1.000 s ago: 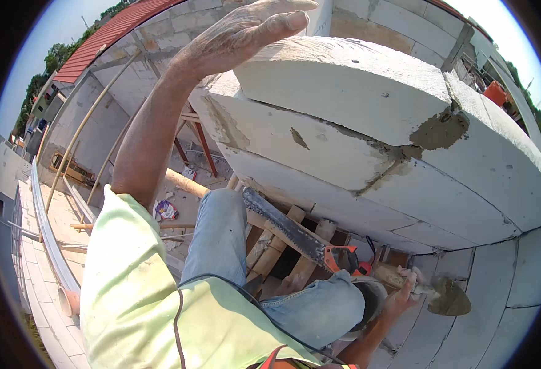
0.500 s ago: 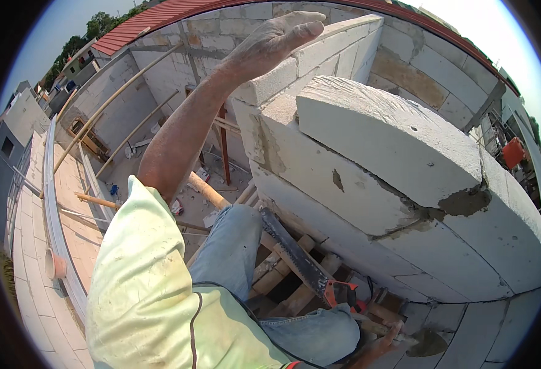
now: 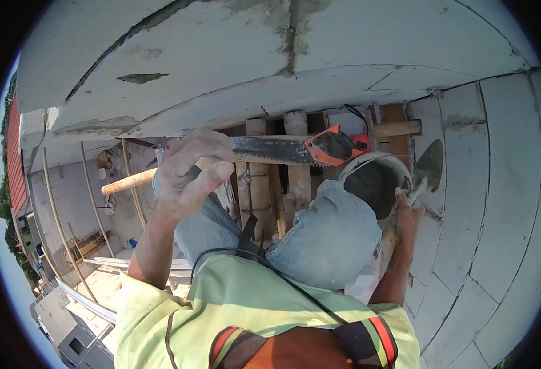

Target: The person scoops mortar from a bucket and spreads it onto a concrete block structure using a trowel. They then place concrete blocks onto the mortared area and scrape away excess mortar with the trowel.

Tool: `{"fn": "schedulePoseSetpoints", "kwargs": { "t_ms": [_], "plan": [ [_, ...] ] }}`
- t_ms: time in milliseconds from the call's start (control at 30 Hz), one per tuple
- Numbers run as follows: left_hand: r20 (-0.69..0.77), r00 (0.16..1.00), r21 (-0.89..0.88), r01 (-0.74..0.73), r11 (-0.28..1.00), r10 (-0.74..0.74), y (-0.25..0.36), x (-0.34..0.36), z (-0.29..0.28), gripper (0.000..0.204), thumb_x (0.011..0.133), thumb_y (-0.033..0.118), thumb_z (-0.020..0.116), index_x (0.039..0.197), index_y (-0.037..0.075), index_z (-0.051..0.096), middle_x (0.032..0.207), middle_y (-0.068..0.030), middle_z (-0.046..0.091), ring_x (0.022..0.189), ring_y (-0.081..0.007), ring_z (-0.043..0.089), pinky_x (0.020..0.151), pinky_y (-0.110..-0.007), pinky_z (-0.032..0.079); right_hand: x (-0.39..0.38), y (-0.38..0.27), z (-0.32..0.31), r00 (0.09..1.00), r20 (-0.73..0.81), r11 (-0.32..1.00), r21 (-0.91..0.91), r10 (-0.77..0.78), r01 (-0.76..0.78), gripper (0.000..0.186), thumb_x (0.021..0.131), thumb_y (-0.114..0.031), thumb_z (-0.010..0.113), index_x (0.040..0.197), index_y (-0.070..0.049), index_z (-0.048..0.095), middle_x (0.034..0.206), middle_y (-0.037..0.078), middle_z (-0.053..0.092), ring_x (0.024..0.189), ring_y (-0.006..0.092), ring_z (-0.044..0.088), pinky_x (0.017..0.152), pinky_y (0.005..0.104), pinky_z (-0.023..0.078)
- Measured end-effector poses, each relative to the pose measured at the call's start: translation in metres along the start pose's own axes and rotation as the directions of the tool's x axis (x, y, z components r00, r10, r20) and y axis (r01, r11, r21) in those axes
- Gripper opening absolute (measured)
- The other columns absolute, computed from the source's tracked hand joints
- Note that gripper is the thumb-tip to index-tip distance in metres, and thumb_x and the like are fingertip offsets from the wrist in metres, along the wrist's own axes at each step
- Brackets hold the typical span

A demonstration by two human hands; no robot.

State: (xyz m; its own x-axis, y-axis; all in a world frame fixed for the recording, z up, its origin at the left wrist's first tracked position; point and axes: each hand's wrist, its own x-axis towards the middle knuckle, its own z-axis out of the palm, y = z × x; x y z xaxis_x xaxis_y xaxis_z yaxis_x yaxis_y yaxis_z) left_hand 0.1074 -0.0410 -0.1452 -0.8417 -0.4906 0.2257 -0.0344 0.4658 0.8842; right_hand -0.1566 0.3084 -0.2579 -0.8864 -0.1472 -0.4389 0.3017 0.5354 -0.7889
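Left hand (image 3: 190, 175): one, bare, dusted pale. I saw its thumb standing apart from half-bent fingers, with nothing evident in its hold. It hung over the tip end of the saw; whether it touched the blade I could not tell.

Right hand (image 3: 408, 216): one, bare. I found it closed around the handle of a trowel, just beside the bucket.

Trowel (image 3: 430, 165): one, blade coated grey, neck smeared whitish. The blade pointed away from the wearer, to the right of the bucket.

Bucket (image 3: 396, 162): one, round, pale-rimmed, dark grey inside. It stood between the right hand and the saw handle.

Saw (image 3: 273, 150): one, dark toothed blade, orange-and-black handle. It lay across the poles, handle toward the bucket.

Red object (image 3: 361, 142): one, with a black loop near it, beside the saw handle; I could not make out its kind.

Poles (image 3: 259, 200): several, round, tan, side by side below the saw.

Jeans (image 3: 329, 237): light blue, knees bent, short of the saw.

Shirt (image 3: 252, 277): pale green.

Block wall (image 3: 356, 37): white, grey-jointed, spanning the top of my view.

Red roof (image 3: 18, 160): far left.
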Motion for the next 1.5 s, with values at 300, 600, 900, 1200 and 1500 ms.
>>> {"fn": "schedulePoseSetpoints", "kwargs": {
  "t_ms": [300,600,900,1200,1500],
  "plan": [
    [0.722,0.413,0.240,0.603,0.761,-0.555,-0.151,-0.039,0.240,0.072,0.087,0.049,0.072,0.138,0.003,0.053,0.132,-0.0204,0.059,0.117,-0.0283,0.060,0.097,-0.041,0.049,-0.026,0.047,-0.012,0.991,-0.076,0.993,0.061,0.106,-0.101,0.026,0.087,-0.023,0.077,0.091,0.001,0.066,0.067,-0.001,0.055,0.054,0.0082,0.050,0.050,0.0259,0.040],
    [0.662,0.492,-0.376,0.871,0.317,-0.566,-0.151,-0.027,0.335,0.055,0.084,0.015,0.068,0.134,0.000,0.052,0.116,-0.0129,0.064,0.103,-0.0208,0.060,0.090,-0.035,0.048,-0.051,0.089,-0.024,0.964,-0.162,0.976,0.084,0.211,-0.200,0.026,0.088,-0.025,0.075,0.094,-0.001,0.067,0.067,0.000,0.057,0.056,0.0093,0.051,0.052,0.0265,0.042],
    [0.657,0.555,-0.415,0.831,0.370,-0.510,-0.132,-0.036,0.338,0.052,0.078,0.005,0.062,0.128,-0.002,0.053,0.112,-0.0111,0.062,0.099,-0.0203,0.058,0.087,-0.034,0.047,-0.089,0.065,-0.058,0.970,-0.136,0.941,-0.249,0.200,-0.228,0.031,0.084,-0.022,0.077,0.100,0.002,0.066,0.069,0.002,0.058,0.059,0.0119,0.055,0.055,0.0298,0.045],
    [0.640,0.639,-0.430,0.758,0.490,-0.426,-0.068,0.024,0.288,0.066,0.078,0.006,0.062,0.140,0.002,0.043,0.118,-0.0122,0.058,0.105,-0.0212,0.055,0.093,-0.033,0.045,-0.089,0.012,-0.063,0.972,-0.105,0.811,-0.574,-0.210,0.114,0.036,0.081,-0.021,0.079,0.104,0.003,0.066,0.072,0.006,0.061,0.066,0.0144,0.057,0.062,0.0343,0.048],
    [0.572,0.706,-0.343,0.668,0.661,-0.417,-0.010,0.086,0.212,0.080,0.079,0.005,0.062,0.154,0.006,0.032,0.127,-0.0165,0.054,0.111,-0.0241,0.053,0.098,-0.033,0.042,-0.123,-0.108,-0.060,0.979,0.112,0.981,-0.114,0.168,-0.156,0.038,0.080,-0.021,0.080,0.104,0.003,0.063,0.078,0.007,0.062,0.065,0.0175,0.059,0.061,0.0359,0.049]
  ]
}}
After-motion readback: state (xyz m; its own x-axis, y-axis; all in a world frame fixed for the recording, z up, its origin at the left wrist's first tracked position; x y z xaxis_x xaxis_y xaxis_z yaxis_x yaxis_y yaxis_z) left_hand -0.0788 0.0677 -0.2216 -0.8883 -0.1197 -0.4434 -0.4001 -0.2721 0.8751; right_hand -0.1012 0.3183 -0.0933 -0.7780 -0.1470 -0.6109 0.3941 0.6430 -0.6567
